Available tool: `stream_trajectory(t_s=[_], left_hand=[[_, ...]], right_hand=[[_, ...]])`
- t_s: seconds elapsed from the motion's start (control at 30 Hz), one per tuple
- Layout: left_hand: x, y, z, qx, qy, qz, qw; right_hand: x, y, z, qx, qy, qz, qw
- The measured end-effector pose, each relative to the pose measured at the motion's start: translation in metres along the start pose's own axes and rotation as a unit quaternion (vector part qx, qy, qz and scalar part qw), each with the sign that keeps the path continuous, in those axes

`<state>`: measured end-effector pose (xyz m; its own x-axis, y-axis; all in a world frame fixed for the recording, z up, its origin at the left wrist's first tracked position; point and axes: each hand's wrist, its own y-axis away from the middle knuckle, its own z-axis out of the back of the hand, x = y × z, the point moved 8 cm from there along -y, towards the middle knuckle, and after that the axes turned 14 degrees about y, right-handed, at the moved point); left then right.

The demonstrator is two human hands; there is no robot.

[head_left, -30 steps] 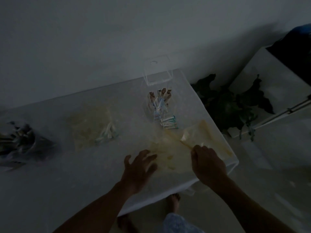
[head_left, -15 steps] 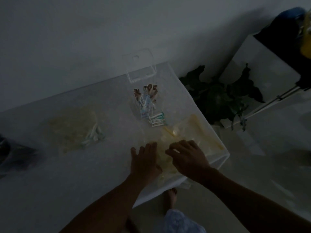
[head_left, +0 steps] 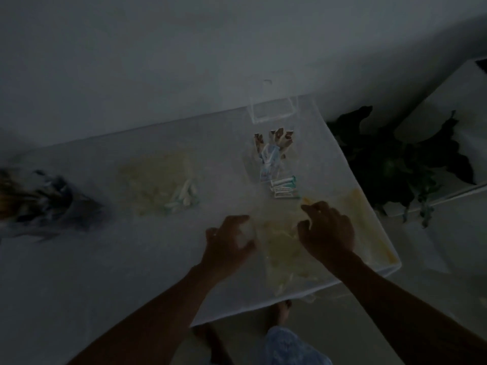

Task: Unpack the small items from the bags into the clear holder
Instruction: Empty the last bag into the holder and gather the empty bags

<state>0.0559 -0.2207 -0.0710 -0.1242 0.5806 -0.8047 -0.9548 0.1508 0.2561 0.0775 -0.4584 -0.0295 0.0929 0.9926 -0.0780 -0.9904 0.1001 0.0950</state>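
The scene is dim. A clear holder (head_left: pixel 274 159) stands at the table's far right, with small sachets upright inside it and its tall back panel behind. A few green-and-white sachets (head_left: pixel 284 187) lie at its front. A yellowish plastic bag (head_left: pixel 283 255) lies flat near the table's front right corner. My left hand (head_left: pixel 229 242) rests on the bag's left edge with fingers curled. My right hand (head_left: pixel 326 230) pinches the bag's upper part. A second yellowish bag (head_left: pixel 160 180) with pale sachets in it lies further left.
A dark, blurred bundle (head_left: pixel 39 201) sits at the table's left edge. The white table (head_left: pixel 105 272) ends at the right beside a leafy plant (head_left: pixel 390 159) and a white unit (head_left: pixel 453 106). My foot (head_left: pixel 283 310) shows below the front edge.
The view has swung left and right. My right hand moved from the bag's right side to its upper middle. My left hand has curled at the bag's left edge.
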Motion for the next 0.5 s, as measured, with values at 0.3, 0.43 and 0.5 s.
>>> stream_trajectory(t_s=[0.3,0.43,0.5], left_hand=[[0.107,-0.014,0.204,-0.311,0.002,0.192,0.931],[0.131,-0.028,0.219,-0.276,0.092,0.258,0.921],[0.144,-0.033,0.217,-0.253,0.138,0.3,0.909]], right_hand=[[0.162,-0.069,0.009,0.053,-0.246,0.09,0.964],[0.242,-0.089,-0.019,0.159,-0.306,0.121,0.931],[0.265,-0.091,-0.036,0.245,-0.431,0.034,0.868]])
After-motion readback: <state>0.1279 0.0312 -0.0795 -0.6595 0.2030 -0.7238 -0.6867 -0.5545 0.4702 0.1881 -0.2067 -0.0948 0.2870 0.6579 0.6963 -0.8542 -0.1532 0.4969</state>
